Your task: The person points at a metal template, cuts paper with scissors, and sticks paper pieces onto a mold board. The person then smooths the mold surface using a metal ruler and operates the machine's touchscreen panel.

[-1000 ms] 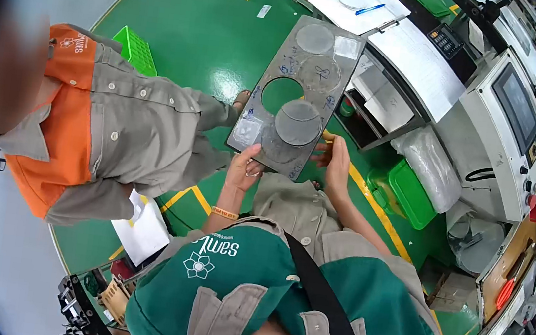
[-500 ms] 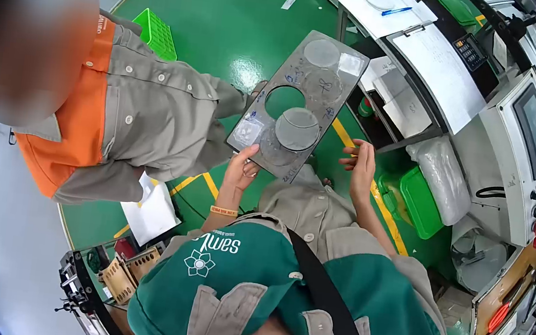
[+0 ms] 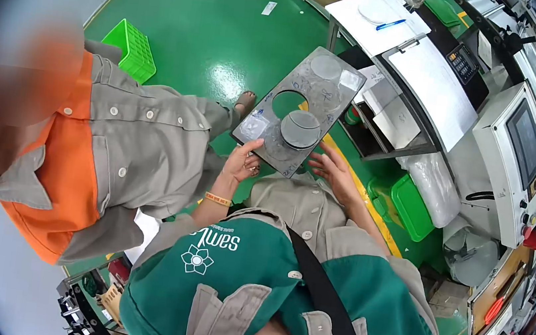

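Note:
My left hand (image 3: 242, 162) grips the near-left edge of a flat grey rectangular plate (image 3: 270, 142), thumb on top. The plate is tilted and has a round hole, faint circular marks, handwritten notes and pale square patches. On its near half sits a round grey disc (image 3: 300, 128); whether it is fixed there I cannot tell. My right hand (image 3: 337, 176) is beside the plate's near-right edge, fingers spread. Its fingertips are close to the edge; contact is unclear.
A person in a grey and orange shirt (image 3: 145, 132) stands at the left. Right of the plate are a bench with papers (image 3: 436, 81), a machine panel (image 3: 525, 142) and a green bin (image 3: 413, 209). A green basket (image 3: 130, 50) stands on the green floor.
My right hand has moved left, up to the plate's edge. The plate has shifted slightly, still in my left hand. The other person appears closer.

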`<state>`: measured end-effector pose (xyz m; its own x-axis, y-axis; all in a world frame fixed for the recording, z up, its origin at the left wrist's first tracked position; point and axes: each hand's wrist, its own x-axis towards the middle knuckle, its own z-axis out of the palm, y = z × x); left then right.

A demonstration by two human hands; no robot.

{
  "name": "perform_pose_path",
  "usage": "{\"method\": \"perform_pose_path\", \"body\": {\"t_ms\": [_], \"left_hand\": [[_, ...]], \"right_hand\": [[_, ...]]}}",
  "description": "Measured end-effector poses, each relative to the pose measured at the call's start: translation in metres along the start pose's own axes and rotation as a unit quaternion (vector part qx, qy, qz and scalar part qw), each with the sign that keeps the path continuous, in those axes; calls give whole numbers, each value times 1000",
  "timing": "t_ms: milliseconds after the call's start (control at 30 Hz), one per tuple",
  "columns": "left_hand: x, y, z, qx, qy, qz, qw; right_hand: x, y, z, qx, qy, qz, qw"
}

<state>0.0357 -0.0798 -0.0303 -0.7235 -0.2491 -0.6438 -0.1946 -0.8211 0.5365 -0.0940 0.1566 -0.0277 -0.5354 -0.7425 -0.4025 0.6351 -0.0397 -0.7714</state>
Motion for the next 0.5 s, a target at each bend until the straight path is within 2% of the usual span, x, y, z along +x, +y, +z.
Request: {"method": "perform_pose_path", "body": {"t_ms": [33,167,200,233,367,500], "left_hand": [[5,2,0,1,-6,-17,1000],[25,9,-4,-8,-38,-55,998],[27,10,-3,2,-49,-65,997],[31,13,1,28,-18,-69,997],[57,18,4,84,-41,-98,991],[86,6,15,79,-40,-84,993]], "right_hand": [[6,2,1,19,-24,11,999],[21,5,10,100,-16,21,995],[24,7,12,119,-4,24,993],[27,7,12,137,1,20,990],[42,19,2,182,49,17,982],[61,24,-22,187,93,12,978]]}}
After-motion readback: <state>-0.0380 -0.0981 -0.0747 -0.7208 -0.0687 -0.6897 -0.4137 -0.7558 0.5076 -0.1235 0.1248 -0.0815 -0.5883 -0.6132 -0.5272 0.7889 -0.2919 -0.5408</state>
